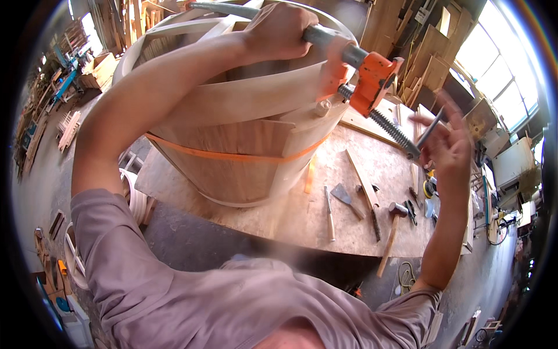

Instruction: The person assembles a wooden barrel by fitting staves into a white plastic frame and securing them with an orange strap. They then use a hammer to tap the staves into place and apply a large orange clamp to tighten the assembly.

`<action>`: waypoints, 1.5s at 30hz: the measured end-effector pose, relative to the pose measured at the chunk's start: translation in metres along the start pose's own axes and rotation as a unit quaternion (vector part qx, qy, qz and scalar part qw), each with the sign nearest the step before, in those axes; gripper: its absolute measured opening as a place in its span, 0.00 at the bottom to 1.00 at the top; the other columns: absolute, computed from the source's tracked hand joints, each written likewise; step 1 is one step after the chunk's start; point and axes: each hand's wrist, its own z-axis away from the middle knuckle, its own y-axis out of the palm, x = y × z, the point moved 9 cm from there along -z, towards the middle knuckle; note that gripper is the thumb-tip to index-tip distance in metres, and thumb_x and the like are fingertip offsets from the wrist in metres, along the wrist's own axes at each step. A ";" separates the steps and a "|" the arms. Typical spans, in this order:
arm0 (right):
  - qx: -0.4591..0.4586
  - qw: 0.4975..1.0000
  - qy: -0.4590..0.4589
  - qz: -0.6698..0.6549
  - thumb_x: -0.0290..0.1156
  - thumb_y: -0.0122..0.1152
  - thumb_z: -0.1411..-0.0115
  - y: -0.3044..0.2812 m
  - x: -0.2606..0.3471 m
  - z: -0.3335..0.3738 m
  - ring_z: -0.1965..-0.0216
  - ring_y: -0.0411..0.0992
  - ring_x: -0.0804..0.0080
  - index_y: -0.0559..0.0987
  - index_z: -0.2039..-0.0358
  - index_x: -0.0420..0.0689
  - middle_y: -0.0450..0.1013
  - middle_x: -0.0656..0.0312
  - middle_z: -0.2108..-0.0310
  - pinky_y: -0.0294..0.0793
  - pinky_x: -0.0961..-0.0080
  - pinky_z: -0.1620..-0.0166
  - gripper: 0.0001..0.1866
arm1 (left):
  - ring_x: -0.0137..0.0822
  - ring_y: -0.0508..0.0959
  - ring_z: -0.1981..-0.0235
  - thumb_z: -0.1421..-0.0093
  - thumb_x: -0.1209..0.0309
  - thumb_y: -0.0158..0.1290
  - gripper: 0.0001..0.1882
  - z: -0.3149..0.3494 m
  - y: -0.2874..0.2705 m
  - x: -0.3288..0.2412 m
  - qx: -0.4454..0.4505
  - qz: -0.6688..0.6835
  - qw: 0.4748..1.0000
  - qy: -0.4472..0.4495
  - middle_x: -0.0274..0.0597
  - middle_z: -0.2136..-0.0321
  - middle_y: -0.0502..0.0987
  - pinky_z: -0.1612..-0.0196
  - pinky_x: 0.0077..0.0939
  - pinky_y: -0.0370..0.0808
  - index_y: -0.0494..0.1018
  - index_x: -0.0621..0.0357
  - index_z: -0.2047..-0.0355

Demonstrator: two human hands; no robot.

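Observation:
A pipe clamp [375, 81] with an orange head, a grey pipe and a threaded screw spans the top of a large round wooden tub [232, 139]. My left hand [283, 32] is wrapped round the grey pipe, the arm reaching across the tub's near side. By the end of the screw, my right hand [446, 145] has its fingers spread around the sliding bar handle [430, 129]; it is slightly smeared, and I cannot tell how firmly it touches. An orange strap [232, 156] runs round the staves. Pale curved wood [261, 96] lines the tub's upper side.
On the wooden tabletop [290, 218] lie a mallet [392, 232], a scraper [347, 200], a chisel-like tool [330, 215] and a thin wood strip [361, 177]. Boards [433, 64] lean at the back right near a window. Wood pieces and tools stand along the left.

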 end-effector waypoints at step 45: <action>0.244 0.947 -0.045 -0.202 0.73 0.33 0.36 0.015 0.047 0.066 0.71 0.82 0.58 0.74 0.57 0.35 0.65 0.37 0.41 0.82 0.70 0.71 0.46 | 0.59 0.81 0.70 0.54 0.75 0.53 0.06 0.006 -0.016 -0.001 0.044 0.070 0.990 -0.114 0.59 0.76 0.79 0.64 0.49 0.75 0.79 0.59 0.76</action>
